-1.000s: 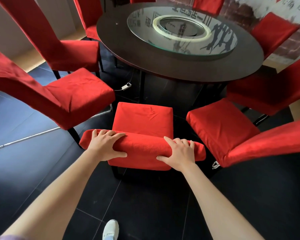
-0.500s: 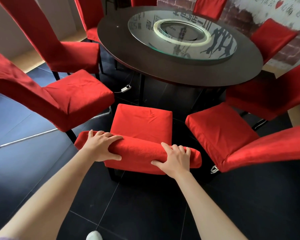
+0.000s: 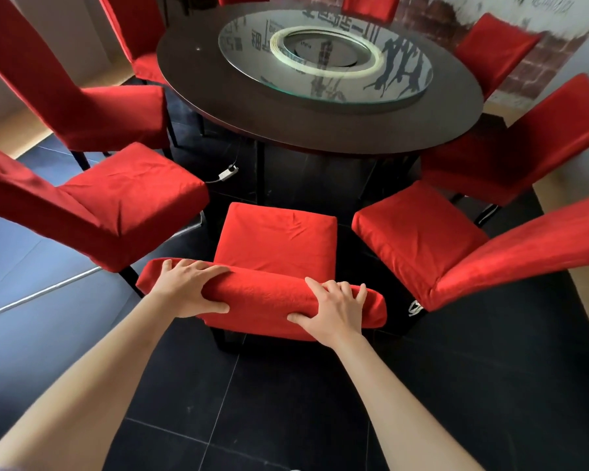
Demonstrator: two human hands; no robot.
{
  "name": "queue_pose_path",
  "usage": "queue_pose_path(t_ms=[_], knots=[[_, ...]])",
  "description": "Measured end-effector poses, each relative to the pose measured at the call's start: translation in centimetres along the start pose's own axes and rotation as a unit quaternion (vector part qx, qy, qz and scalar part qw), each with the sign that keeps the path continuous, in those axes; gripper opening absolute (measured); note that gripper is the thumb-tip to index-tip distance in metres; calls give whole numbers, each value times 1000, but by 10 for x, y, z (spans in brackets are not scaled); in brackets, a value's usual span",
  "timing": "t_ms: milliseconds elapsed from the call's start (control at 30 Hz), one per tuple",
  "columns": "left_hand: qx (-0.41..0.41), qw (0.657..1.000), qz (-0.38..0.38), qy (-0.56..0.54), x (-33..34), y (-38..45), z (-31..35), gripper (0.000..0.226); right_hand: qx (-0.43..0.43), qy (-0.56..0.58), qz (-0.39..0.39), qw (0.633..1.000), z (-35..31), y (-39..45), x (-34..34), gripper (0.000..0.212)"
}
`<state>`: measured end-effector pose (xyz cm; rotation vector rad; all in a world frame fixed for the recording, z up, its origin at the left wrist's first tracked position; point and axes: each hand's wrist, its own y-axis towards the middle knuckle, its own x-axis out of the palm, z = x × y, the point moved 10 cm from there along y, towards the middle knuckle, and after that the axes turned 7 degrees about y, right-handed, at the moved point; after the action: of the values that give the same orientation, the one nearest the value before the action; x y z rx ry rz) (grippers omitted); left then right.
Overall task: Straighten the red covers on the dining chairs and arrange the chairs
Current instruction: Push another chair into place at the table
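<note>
A dining chair in a red cover stands right in front of me, its seat [image 3: 279, 239] pointing at the round table [image 3: 238, 107]. My left hand [image 3: 187, 290] grips the left part of the chair's backrest top [image 3: 269, 297], fingers over the far side and thumb on the near side. My right hand [image 3: 334, 311] grips the right part the same way. The seat cover shows small creases. A gap of dark floor lies between the seat's front and the table.
Red-covered chairs flank it closely: one at left [image 3: 130, 198], one at right [image 3: 419, 239]. More chairs [image 3: 116, 110] [image 3: 510, 154] ring the table. A glass turntable [image 3: 323, 59] lies on the table. A white plug with cord [image 3: 227, 174] lies on the floor under the table edge.
The view has dropped lower and closer to the table, and the chair with both hands on its backrest has shifted slightly toward the table. The shoe seen earlier has left the view.
</note>
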<state>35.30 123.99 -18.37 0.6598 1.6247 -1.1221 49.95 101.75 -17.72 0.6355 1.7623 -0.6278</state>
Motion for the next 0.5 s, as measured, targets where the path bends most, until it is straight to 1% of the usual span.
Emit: queue_pose_path(t_ms=[500], knots=[[2, 1000, 6, 22, -7, 21, -41, 87, 14, 39, -3, 999, -33, 26, 6, 88]])
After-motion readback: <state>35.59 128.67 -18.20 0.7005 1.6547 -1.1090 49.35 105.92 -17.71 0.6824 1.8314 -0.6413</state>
